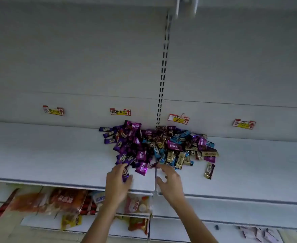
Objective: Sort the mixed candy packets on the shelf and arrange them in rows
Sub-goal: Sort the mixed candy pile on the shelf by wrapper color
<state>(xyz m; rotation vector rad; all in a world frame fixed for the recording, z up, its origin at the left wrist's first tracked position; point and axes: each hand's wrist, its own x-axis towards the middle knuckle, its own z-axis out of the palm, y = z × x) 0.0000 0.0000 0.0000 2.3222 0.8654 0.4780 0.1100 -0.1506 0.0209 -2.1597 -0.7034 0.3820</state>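
A mixed heap of candy packets (159, 146) lies on the white shelf (47, 155) against its back wall: purple ones mostly on the left, blue, gold and brown ones on the right. One brown and gold packet (209, 171) lies apart at the heap's right front. My left hand (117, 183) is at the heap's near edge and grips a purple packet (125, 174) between thumb and fingers. My right hand (168, 179) hovers beside it with fingers spread and loosely curved, its fingertips at a small dark packet (153, 165) on the heap's front edge.
Handwritten price tags (120, 112) hang along the shelf's back wall. A slotted upright (162, 74) runs up the wall behind the heap. Lower shelves hold snack bags (63, 200) at the left and pale packets (260, 234) at the bottom right.
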